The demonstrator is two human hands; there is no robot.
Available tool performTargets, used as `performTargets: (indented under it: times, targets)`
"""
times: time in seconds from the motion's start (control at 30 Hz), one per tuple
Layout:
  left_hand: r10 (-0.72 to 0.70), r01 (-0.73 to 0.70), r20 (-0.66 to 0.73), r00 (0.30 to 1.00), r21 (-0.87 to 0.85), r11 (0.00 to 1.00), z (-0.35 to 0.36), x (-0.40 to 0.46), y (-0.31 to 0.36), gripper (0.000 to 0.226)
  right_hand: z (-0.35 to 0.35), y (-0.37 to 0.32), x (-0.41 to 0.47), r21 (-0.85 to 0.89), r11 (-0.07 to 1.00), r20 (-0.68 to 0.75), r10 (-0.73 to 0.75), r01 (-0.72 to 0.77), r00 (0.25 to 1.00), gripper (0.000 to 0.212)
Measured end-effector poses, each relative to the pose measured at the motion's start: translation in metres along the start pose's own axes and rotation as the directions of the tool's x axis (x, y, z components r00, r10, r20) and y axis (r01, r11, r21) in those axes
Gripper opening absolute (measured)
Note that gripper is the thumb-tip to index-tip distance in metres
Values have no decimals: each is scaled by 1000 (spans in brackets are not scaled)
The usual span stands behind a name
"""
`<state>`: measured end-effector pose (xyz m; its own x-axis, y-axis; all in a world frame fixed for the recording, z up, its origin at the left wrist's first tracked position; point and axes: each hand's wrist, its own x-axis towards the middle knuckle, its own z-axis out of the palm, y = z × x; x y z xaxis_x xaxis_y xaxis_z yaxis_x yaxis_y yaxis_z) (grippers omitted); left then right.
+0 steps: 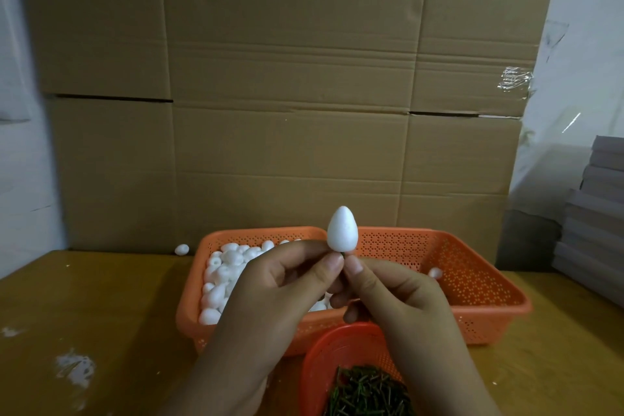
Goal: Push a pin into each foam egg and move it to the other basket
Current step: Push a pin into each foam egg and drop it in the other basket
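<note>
Both hands [341,284] pinch pin; foam egg [341,229] upright, tip up.

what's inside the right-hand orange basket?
Right orange basket: one foam egg shows near its middle, otherwise bare mesh floor. The right hand covers its near-left corner, so anything there is hidden. The left basket holds the egg pile.

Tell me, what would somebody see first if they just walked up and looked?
First, the white foam egg held up in the middle, pinched from below by the left hand and right hand. Behind the hands sit two orange baskets: the left basket is heaped with white eggs, the right basket has only one showing. Nearest the camera, a small red basket holds dark green pins.
</note>
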<state>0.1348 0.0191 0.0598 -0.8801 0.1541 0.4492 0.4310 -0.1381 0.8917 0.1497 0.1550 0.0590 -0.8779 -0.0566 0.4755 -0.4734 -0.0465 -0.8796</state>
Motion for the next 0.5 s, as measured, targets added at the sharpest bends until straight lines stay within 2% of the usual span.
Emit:
performTargets:
  times: [0.3, 0.4, 0.5]
  targets:
    - [-59, 58, -2, 998, -54, 997, 2, 0, -5, 37, -3, 0, -1, -152, 986, 41, -62, 68, 997, 30]
    - [-17, 16, -49, 999, -28, 999, 5, -1, -4, 29, -5, 2, -1, -324, 938, 34, -120, 124, 992, 31]
    - [-15, 12, -66, 998, -46, 999, 7, -1, -2, 25, -7, 3, -2, -532, 821, 49, -214, 207, 976, 31]
